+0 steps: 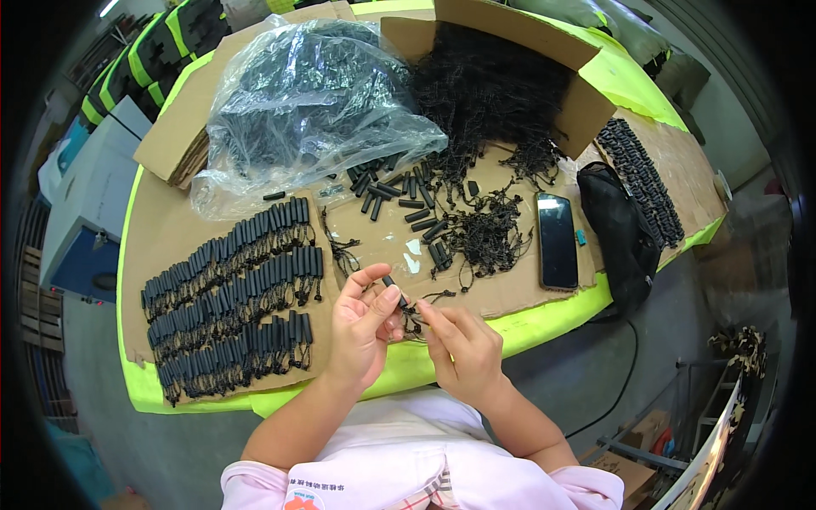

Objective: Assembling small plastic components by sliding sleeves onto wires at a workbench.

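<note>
Between your fingers, just above the near edge of the desk, sits a small black tube [393, 287] with a thin black cord [414, 316] trailing from it. Your left hand [361, 327] pinches the tube, fingers narrow and closed on it. Your right hand [463, 348] is drawn in tight on the cord just beside the tube, thumb and forefinger pressed together.

Left of your fingers, rows of finished black tubes with cords [229, 306] lie in neat lines on a sheet of brown cardboard [161, 229]. Just beyond your fingers, loose black tubes [399, 191] are scattered on a second piece of cardboard, and to the right of those a tangle of black corded loops [484, 234] spreads out. A dark phone [557, 240] lies flat beyond your right hand, with a black bag [620, 234] just past it at the desk's right edge and another row of black pieces [642, 178] further right.

Farther from your fingers, a clear plastic bag [306, 106] holds more dark parts, and an open cardboard box [510, 51] beside it is full of black cord.

Your desk [544, 319] is covered in bright yellow-green, showing along its near rim and at the far right corner. Below it is a grey concrete floor [663, 314], with a black cable [625, 374] running down from the bag. A white and blue cabinet [85, 212] stands off to the left, and black cases with yellow-green trim [161, 47] are stacked beyond the far left corner.
</note>
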`<state>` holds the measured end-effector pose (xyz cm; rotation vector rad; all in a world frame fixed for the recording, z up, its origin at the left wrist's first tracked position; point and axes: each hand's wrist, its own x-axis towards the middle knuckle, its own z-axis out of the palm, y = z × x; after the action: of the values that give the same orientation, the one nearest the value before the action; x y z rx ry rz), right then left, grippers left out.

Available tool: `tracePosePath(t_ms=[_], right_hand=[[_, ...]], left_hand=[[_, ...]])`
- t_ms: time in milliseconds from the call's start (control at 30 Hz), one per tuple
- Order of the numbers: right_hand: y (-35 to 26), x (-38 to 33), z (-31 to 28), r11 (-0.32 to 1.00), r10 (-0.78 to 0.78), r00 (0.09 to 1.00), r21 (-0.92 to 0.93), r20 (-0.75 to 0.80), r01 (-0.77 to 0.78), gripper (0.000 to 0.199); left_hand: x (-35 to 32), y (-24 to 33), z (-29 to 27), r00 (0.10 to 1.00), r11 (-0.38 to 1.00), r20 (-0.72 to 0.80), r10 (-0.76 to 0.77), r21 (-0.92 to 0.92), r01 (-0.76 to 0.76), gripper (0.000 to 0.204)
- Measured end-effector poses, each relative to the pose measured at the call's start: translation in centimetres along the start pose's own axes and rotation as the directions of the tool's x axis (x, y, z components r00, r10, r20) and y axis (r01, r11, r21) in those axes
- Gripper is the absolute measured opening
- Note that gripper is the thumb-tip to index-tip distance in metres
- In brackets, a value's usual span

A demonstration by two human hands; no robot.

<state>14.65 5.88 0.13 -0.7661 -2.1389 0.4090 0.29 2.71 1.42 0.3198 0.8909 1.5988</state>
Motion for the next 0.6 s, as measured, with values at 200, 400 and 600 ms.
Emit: tracePosePath(t_ms=[200, 400, 600], right_hand=[[-0.7, -0.2, 0.4, 0.978, 0.0, 1.0, -0.21, -0.023, -0.005, 0.041], [-1.1, -0.3, 1.7, 0.994, 0.073, 0.997, -0.075, -0.032, -0.076, 0.037], [0.5, -1.0, -0.1, 0.986, 0.166, 0.979, -0.005, 0.117, -0.166, 0.029]], left_hand=[[-0.3, -1.8, -0.2, 0.975, 0.968, -0.035, 0.218, 0.135, -0.212, 0.027], [-0.9, -2.8, -0.7, 0.936, 0.905, -0.003, 0.353, 0.256, -0.34, 0.027], [-3.2, 2.0, -4.7, 0.941, 0.434, -0.052, 0.335, 0.895, -0.105, 0.023]])
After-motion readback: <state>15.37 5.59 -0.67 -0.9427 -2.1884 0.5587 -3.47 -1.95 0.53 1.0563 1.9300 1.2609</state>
